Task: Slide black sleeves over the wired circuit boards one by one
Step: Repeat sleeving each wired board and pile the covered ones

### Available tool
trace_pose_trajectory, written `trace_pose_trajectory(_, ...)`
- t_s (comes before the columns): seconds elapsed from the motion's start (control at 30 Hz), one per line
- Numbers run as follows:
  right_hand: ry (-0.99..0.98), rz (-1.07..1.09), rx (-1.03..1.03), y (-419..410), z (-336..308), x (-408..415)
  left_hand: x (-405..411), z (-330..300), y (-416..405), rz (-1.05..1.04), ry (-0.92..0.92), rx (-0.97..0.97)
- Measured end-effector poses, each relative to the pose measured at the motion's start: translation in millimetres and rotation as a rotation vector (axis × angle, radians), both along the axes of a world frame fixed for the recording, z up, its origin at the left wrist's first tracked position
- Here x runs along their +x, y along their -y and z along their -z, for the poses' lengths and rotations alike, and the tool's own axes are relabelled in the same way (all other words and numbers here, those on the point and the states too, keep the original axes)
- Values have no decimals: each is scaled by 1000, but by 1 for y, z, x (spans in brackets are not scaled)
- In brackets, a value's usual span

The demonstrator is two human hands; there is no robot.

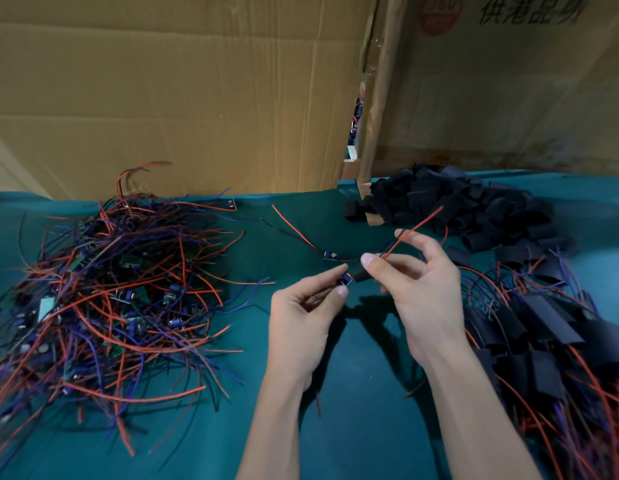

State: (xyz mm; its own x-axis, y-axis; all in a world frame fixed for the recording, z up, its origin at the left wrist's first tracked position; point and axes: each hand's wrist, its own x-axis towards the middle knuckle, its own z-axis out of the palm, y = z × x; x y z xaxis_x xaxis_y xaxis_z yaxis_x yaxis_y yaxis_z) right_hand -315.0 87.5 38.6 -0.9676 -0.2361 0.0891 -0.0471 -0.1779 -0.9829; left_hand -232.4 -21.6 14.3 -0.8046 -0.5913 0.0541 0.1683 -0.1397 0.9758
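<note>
Above the table's [353, 427] near middle, the left hand [301, 320] pinches a circuit board [346, 280]; the right hand [422, 289] pinches a black sleeve [365, 274] threaded on its wires. Keep the wires taut, mouth aligned. Spare sleeves [457, 206] lie far right.

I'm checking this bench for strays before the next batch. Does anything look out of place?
One wired circuit board lies alone on the green cloth, between the big tangle of unsleeved boards on the left and the pile of black sleeves behind. Otherwise, nothing looks spilled or damaged.
</note>
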Motion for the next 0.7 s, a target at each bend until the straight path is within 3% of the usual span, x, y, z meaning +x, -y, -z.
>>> trace_pose_trajectory(0.43,-19,-82,-15,-1,2,1,0,3,2,24,-12,-85)
trace_pose_trajectory(0.7,-54,-8,-30,2,4,1,0,2,3,70,-9,-28)
